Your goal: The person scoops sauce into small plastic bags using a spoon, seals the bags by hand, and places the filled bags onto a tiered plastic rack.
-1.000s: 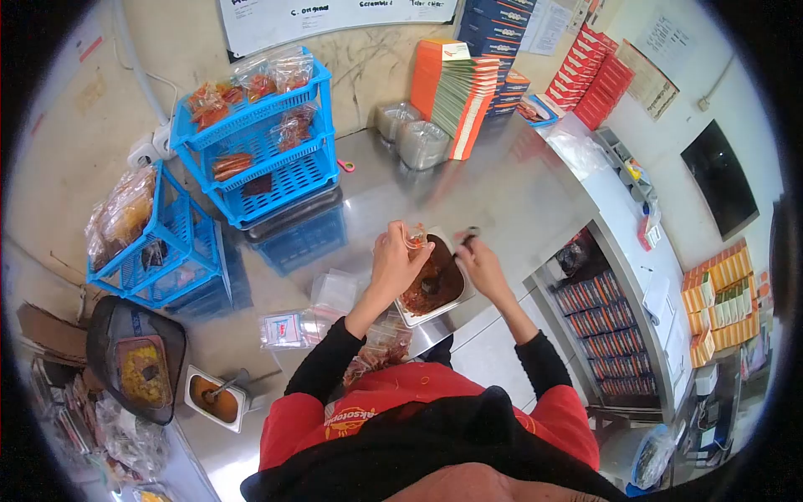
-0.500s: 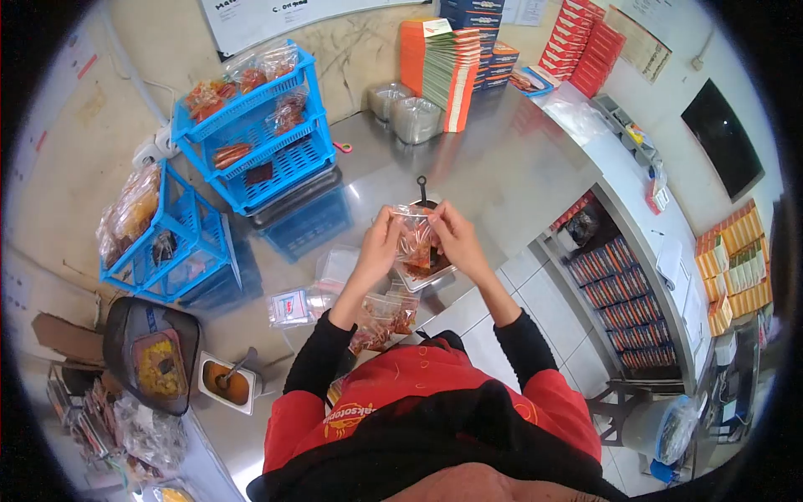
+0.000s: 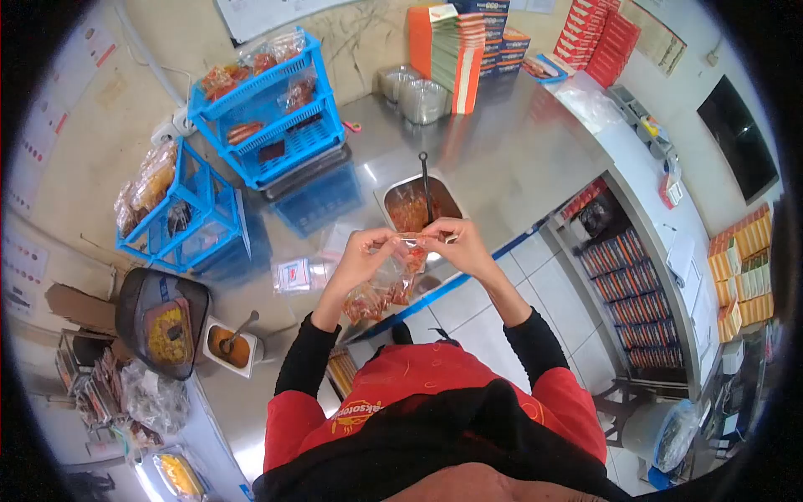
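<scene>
My left hand and my right hand are closed in pinches close together, gripping the top edge of a clear plastic bag between them. Reddish food shows in the bag, which hangs below my fingers. Just beyond my hands sits a metal pan with red-brown contents and a dark long-handled utensil; its lower end is hidden. Filled clear bags of red food lie on the counter by my left forearm. A packet with a white and red label is farther left.
Blue basket racks holding bagged food stand at the back left. A sauce container with a spoon and a black tub are at left. Clear plastic containers and orange boxes stand behind. The counter's front edge runs diagonally.
My hands have come together along the bag's top and the bag now hangs lower. The camera view has shifted, and the metal pan beyond my hands shows more fully.
</scene>
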A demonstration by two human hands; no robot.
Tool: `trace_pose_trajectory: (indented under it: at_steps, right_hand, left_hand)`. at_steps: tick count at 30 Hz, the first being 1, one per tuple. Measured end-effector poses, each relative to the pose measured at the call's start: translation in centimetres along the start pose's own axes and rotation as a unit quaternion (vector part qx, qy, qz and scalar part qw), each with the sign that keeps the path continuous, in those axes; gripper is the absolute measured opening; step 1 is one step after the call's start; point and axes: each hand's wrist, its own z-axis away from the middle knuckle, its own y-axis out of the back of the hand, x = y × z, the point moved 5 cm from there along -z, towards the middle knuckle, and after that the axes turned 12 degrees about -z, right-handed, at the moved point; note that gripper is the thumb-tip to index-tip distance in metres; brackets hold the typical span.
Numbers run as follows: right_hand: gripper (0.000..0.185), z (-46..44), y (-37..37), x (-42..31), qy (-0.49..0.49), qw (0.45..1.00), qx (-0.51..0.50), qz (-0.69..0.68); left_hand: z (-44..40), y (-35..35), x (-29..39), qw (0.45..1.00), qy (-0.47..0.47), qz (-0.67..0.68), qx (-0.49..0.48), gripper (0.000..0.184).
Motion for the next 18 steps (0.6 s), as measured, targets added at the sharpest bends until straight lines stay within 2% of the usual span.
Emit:
trace_pose_trajectory:
  at_steps: [4,6,11,13,18]
  right_hand:
    - [0.009,3.3,-1.3,-0.1,-0.083,0.996,-0.026,0.006]
    - [0.01,5.1,-2.4,0.4,-0.098,0.994,-0.031,-0.023]
    - [0.014,8.4,-5.7,2.2,-0.154,0.984,-0.061,-0.065]
    - [0.013,9.6,-6.9,4.3,-0.145,0.985,-0.064,-0.069]
    - [0.014,11.2,-9.1,6.7,-0.123,0.99,-0.061,-0.04]
  left_hand:
    - [3.4,-1.8,0.4,0.998,0.008,-0.061,0.013,0.015]
    - [5.6,-3.4,0.2,0.994,0.108,-0.009,-0.032,0.015]
    - [10.2,-4.4,-1.4,0.994,0.084,-0.067,-0.007,0.014]
    - [11.8,-4.6,-2.4,0.996,0.086,-0.024,-0.008,0.014]
    - [15.6,-2.3,-4.0,0.988,0.14,-0.068,-0.007,0.012]
